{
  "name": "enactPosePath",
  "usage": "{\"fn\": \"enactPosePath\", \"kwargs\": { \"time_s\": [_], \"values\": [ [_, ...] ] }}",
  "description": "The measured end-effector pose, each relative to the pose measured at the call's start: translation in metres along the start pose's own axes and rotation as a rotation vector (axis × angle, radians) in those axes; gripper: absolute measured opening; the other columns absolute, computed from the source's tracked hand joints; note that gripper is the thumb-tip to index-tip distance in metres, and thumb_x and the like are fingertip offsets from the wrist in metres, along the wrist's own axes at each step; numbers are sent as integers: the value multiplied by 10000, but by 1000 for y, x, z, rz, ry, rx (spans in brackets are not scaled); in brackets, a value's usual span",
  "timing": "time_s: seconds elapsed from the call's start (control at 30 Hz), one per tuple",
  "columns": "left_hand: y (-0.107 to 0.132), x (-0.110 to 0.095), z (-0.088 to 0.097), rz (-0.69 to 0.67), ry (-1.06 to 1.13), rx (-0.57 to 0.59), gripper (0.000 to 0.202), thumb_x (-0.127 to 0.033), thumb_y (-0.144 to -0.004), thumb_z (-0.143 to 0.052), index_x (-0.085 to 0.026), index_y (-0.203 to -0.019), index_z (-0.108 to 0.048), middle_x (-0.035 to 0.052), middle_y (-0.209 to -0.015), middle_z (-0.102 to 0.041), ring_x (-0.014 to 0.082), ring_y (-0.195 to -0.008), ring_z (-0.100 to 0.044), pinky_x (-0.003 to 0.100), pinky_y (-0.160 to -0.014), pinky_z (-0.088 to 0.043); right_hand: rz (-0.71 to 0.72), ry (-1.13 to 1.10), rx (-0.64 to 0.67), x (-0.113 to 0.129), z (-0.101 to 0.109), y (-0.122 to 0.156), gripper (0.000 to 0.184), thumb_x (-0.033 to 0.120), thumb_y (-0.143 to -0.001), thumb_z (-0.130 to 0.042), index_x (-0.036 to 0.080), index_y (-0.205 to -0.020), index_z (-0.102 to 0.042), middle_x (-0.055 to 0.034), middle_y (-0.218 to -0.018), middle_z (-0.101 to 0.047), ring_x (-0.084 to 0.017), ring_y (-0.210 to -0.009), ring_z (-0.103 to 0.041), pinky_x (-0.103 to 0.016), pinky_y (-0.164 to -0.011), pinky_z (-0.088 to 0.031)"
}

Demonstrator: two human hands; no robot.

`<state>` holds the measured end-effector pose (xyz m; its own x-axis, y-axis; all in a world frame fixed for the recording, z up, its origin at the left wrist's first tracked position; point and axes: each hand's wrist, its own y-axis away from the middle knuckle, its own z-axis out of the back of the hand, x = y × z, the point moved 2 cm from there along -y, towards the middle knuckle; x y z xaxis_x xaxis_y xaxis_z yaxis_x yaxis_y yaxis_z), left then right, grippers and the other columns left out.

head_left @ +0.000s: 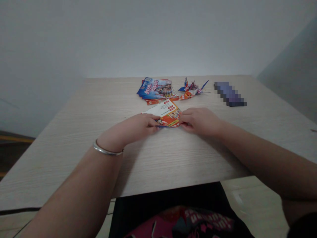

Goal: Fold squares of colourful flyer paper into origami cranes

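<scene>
on my remote view i see the left hand (145, 125) and right hand (199, 121), each grip pinched on a printed sheet (169, 112), on the tabletop (99, 102) just nearer than the leaflet stack (156, 88); both hands hide its side edges, and pixelation masks a dark object (229, 94) at right

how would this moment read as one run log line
left hand: on sheet | right hand: at sheet's right edge | behind sheet: stack, folded papers
</scene>
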<state>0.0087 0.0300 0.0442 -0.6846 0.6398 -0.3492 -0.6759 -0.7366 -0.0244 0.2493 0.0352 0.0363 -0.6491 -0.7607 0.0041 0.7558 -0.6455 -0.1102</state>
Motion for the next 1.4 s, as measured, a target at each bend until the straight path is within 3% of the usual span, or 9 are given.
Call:
{"fn": "enactPosePath", "kwargs": {
  "time_s": [0.13, 0.4, 0.53, 0.7, 0.83, 0.93, 1.03, 1.2, 1.4],
  "values": [
    [-2, -7, 2, -10, 90, 150, 294, -319, -958, -509, -275, -950, -799, 20, -1220, -772, 196, -955, -730, 317, -869, -552, -86, -60, -19, 1, 0, 13, 177, 235, -932, -556, 212, -904, -730, -74, -953, -768, -224, -868, -666, -324, -677, -404],
    [-12, -6, -14, 77, 125, -154, 364, -365, -967, -485, -196, -832, -778, 108, -1114, -784, 241, -1062, -704, 430, -1026, -536, -115, -289, -151, -12, -16, 14, 146, 211, -909, -567, 203, -872, -708, -71, -882, -741, -216, -862, -644, -343, -791, -456],
    [-16, -3, -23, 123, 210, -148, 325, -343, -966, -476, -212, -893, -764, 59, -997, -796, 202, -921, -710, 395, -909, -577, -68, -460, -133, -17, -23, 9, 195, 294, -963, -566, 209, -853, -702, -51, -875, -736, -189, -845, -630, -331, -803, -450],
    [-24, 7, -31, 142, 185, -227, 317, -359, -905, -571, -197, -640, -635, 70, -1046, -780, 216, -959, -690, 418, -906, -567, -205, -493, -72, -16, -27, 5, 231, 252, -933, -577, 191, -717, -634, -17, -719, -650, -148, -694, -543, -290, -667, -376],
    [-23, 7, -33, 279, 108, -273, 189, -344, -870, -637, -159, -903, -654, 110, -962, -719, 247, -883, -658, 446, -837, -581, -364, -605, -88, -17, -29, 4, 179, 234, -880, -660, 209, -1041, -733, 24, -699, -631, -123, -609, -515, -266, -585, -335],
    [-19, -6, -29, 236, -7, -336, 247, -276, -903, -613, -121, -1094, -619, 162, -1169, -655, 272, -1045, -647, 448, -929, -574, -353, -572, -100, -18, -31, 4, 231, 239, -871, -677, 229, -1089, -752, 22, -709, -643, -124, -611, -510, -266, -588, -333],
    [-16, -26, -29, 92, -171, -217, 227, -282, -957, -583, -169, -1142, -649, 135, -1217, -667, 310, -1136, -645, 498, -1033, -535, -311, -550, -129, -19, -32, 3, 190, 239, -870, -681, 242, -1038, -770, 7, -765, -683, -129, -645, -521, -266, -614, -352],
    [-14, -40, -29, 219, -372, -101, 332, -267, -1030, -452, -193, -1299, -631, 163, -1482, -567, 310, -921, -754, 427, -677, -616, -292, -555, -124, -21, -35, 1, 194, 190, -859, -690, 223, -1030, -773, -18, -862, -733, -155, -741, -599, -273, -656, -404],
    [-12, -42, -34, 112, -433, 23, 310, -214, -1026, -478, -162, -1219, -716, 149, -1413, -646, 318, -1045, -745, 448, -818, -638, -145, -443, -116, -25, -34, 3, 252, 247, -933, -656, 252, -1146, -791, -78, -1072, -745, -210, -976, -671, -326, -842, -497]
  ]
}}
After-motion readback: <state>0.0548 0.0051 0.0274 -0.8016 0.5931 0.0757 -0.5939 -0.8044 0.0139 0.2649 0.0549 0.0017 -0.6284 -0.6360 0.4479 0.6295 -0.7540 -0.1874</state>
